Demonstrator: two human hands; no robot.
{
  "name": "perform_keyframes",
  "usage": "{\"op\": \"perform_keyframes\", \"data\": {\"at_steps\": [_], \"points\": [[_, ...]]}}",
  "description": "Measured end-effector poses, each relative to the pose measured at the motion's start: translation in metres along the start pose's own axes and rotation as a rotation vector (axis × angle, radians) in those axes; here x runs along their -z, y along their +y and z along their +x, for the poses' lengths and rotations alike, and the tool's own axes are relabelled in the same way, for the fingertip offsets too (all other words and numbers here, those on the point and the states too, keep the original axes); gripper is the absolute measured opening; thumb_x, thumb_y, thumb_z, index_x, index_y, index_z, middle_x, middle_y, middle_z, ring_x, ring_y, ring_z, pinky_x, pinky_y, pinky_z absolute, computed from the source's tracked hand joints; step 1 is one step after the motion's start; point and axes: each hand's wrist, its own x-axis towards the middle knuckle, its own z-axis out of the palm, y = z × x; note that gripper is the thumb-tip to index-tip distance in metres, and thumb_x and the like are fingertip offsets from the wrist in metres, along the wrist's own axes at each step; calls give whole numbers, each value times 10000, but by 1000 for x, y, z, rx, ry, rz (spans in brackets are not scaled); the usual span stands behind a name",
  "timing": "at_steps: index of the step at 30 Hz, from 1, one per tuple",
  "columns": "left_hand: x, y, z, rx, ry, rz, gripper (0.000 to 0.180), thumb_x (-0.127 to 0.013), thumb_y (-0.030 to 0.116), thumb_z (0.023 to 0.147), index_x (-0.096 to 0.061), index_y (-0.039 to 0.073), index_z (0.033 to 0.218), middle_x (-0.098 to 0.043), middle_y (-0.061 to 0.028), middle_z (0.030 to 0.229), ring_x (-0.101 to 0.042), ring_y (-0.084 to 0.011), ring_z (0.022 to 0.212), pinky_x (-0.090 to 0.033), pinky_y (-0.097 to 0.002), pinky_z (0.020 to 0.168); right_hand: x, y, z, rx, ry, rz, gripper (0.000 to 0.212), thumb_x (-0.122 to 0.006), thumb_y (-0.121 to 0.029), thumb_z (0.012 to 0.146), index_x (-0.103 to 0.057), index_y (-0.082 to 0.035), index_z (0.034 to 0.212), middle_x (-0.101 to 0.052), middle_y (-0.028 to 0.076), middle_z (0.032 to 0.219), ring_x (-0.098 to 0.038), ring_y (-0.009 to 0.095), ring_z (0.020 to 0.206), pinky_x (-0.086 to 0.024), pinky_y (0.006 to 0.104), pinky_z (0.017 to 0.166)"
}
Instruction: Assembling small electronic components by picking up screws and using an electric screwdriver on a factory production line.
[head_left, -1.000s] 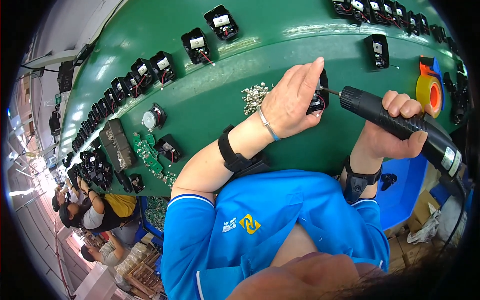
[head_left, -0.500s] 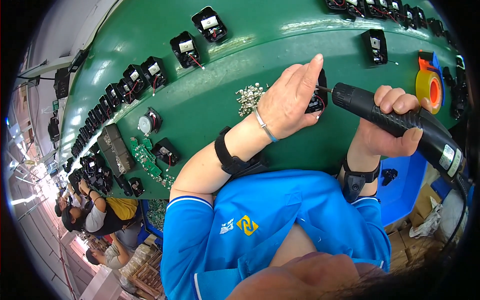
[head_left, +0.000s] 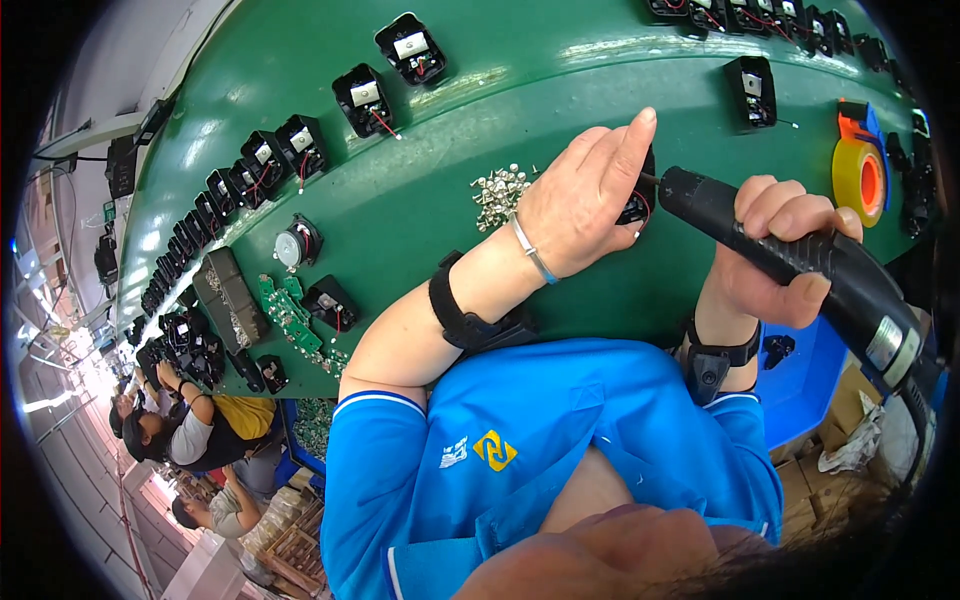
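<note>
**Small black housing pinned under the left hand, driver at its edge**

The small black plastic housing [head_left: 636, 205] lies on the green bench [head_left: 420, 210], just right of the heap of loose screws [head_left: 498, 190]. It looks light, rigid and apt to slide, so it is best held pressed flat from above. The left hand [head_left: 585, 200] covers it, fingers nearly straight. The right hand [head_left: 775, 250] is wrapped tight around the black electric screwdriver [head_left: 800, 265], tip at the housing.
</note>
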Motion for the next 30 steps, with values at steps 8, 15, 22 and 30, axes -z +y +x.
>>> {"op": "perform_keyframes", "data": {"at_steps": [8, 15, 22, 30], "points": [[2, -5, -1, -9, -2, -13, 946, -692, 78, 445, -157, -56, 1213, -465, -160, 898, -455, -305, 831, -398, -336, 752, -5, 3, 3, -44, -109, 34, 484, -588, -329, 698, -340, -89, 1036, -469, 69, 676, -465, 164, 512, -393, 295, 463], [5, -5, 5, 10, -29, 2, 956, -699, 96, 444, -154, -48, 1216, -471, -148, 877, -453, -300, 847, -412, -326, 732, -6, 6, 6, -52, -137, 46, 510, -612, -315, 687, -334, -83, 1046, -468, 69, 677, -466, 171, 519, -393, 299, 476], [18, -9, 11, 35, -85, 71, 783, -670, 99, 493, -292, 37, 1176, -450, -159, 966, -460, -315, 870, -415, -340, 734, -8, -1, 12, -69, -20, 65, 408, -509, -289, 730, -368, -75, 1048, -457, 62, 674, -420, 162, 511, -332, 290, 445], [82, -84, 58, 321, -34, 534, 640, -621, 167, 561, -337, 11, 1113, -402, -169, 1063, -362, -323, 1031, -254, -410, 908, -3, -22, 23, -37, 189, 49, 351, -522, -324, 662, -464, -98, 924, -427, 23, 635, -373, 139, 555, -285, 272, 541]]}}
